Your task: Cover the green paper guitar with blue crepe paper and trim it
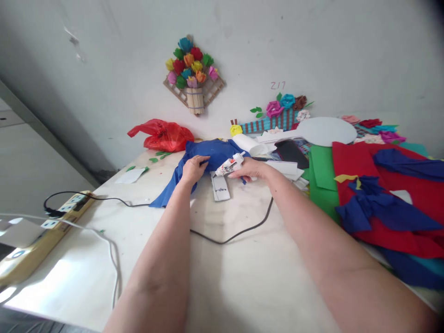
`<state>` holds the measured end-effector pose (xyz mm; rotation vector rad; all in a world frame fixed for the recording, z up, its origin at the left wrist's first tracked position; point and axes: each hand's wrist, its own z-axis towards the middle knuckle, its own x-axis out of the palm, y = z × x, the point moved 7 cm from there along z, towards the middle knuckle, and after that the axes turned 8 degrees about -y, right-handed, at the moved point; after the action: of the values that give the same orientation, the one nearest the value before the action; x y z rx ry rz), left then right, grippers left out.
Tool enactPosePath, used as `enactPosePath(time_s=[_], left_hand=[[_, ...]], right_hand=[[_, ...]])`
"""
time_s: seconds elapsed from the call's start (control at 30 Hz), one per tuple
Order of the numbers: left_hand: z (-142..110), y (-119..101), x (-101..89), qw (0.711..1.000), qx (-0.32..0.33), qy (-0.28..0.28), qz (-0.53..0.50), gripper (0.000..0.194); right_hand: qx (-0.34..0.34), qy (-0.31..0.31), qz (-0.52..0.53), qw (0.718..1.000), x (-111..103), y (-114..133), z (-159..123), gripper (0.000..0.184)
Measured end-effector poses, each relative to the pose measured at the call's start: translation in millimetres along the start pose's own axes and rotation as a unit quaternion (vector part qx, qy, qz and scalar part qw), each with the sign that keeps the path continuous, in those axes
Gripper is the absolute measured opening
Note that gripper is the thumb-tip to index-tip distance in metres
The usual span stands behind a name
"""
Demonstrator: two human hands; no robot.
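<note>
A blue sheet (pixel 217 152), cloth or crepe paper, lies rumpled at the back of the table, with one corner trailing to the left. My left hand (pixel 194 169) is on its near part, fingers closed against the material; the fingertips are partly hidden. Gripped in my right hand (pixel 250 169) is a white hot glue gun (pixel 229 165) with red marks, its tip pointing down and left. Just below that tip, a white rectangular piece (pixel 220 188) with a dark mark and a stringy line rests on the tabletop.
A black cord (pixel 225 241) loops across the table near my forearms. The power strip (pixel 69 210) stands at the left edge. Behind are a red plastic bag (pixel 163 135) and paper flowers (pixel 275 109). Green sheets (pixel 322 171) and red sheets (pixel 357 185) are piled right.
</note>
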<state>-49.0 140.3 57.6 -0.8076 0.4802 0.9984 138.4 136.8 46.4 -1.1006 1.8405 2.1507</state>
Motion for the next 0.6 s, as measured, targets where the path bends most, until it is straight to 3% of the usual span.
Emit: enactPosePath(time_s=[0.3, 0.6], left_hand=[[-0.3, -0.3, -0.8, 1.0, -0.006, -0.001, -0.012, 0.031], [0.0, 1.4, 1.4, 1.0, -0.006, 0.003, -0.01, 0.031]], right_hand=[[0.014, -0.006, -0.041, 0.999, 0.6, 1.3, -0.2, 0.018], [0.017, -0.052, -0.066, 0.996, 0.1, -4.1, 6.2, 0.018]])
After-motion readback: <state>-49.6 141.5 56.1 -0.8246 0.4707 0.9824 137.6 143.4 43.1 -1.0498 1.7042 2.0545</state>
